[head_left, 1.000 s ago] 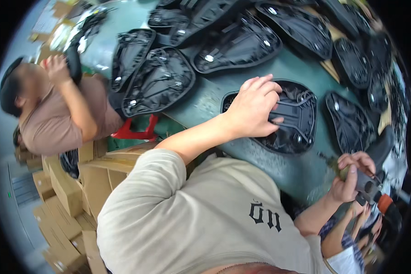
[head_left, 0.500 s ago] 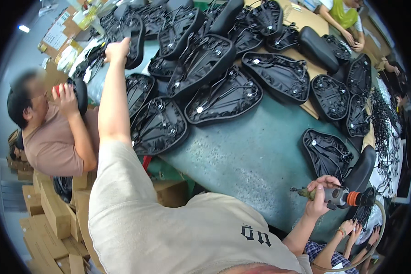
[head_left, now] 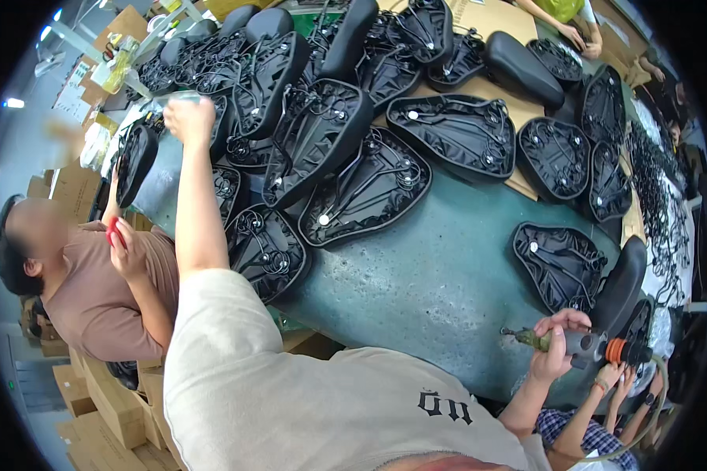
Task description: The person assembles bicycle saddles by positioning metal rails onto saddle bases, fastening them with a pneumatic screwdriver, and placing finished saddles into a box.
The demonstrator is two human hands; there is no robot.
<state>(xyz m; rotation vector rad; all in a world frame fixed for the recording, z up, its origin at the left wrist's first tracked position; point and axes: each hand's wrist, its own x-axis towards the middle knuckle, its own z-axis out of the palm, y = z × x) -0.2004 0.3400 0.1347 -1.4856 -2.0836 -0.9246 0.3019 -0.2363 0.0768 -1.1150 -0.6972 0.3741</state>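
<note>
My left arm stretches far across the table's left side. Its hand (head_left: 190, 119) is closed beside the black seats, near a pale, see-through edge; what its fingers hold is hidden. In my right hand (head_left: 555, 345) is a pneumatic screwdriver (head_left: 585, 344) with an orange band and a hose, its tip pointing left over the table (head_left: 393, 275). Close to the tool, a black seat (head_left: 559, 265) lies with its hollow underside up, showing metal fittings. Another seat (head_left: 622, 286) stands tilted beside it. Several more upturned seats, such as this one (head_left: 367, 188), lie in the middle.
At my left a co-worker (head_left: 126, 290) holds a red object (head_left: 116, 232) and a black seat (head_left: 137, 166). Other people's hands (head_left: 611, 378) work at the lower right. Cardboard boxes (head_left: 110, 400) are stacked at lower left. Black cables (head_left: 656, 204) heap along the right.
My left hand has moved slightly left and down in the picture, away from the seat it was touching. The co-worker has lowered the red object. My right hand still holds the screwdriver.
</note>
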